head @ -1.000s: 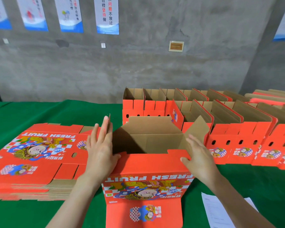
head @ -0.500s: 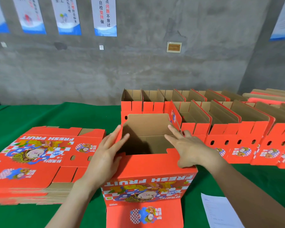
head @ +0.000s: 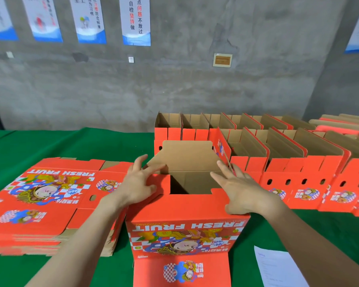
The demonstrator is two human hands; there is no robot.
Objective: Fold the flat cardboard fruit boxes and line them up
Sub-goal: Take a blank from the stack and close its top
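An orange "FRESH FRUIT" box (head: 184,230) stands in front of me on the green table, its near flap hanging down. My left hand (head: 140,183) presses the left side flap down into the box with spread fingers. My right hand (head: 239,186) presses the right side flap down the same way. The brown far flap (head: 187,156) stands up behind the opening. A stack of flat boxes (head: 48,201) lies to the left.
Two rows of folded boxes (head: 288,162) run from the centre back to the right. More flat cardboard (head: 344,123) lies at the far right. A white sheet of paper (head: 278,268) lies near the front right. A green cloth (head: 60,143) covers the table, and a concrete wall rises behind it.
Both hands have moved inward from the box's outer sides and pushed the two side flaps down over the opening. The far flap has come upright.
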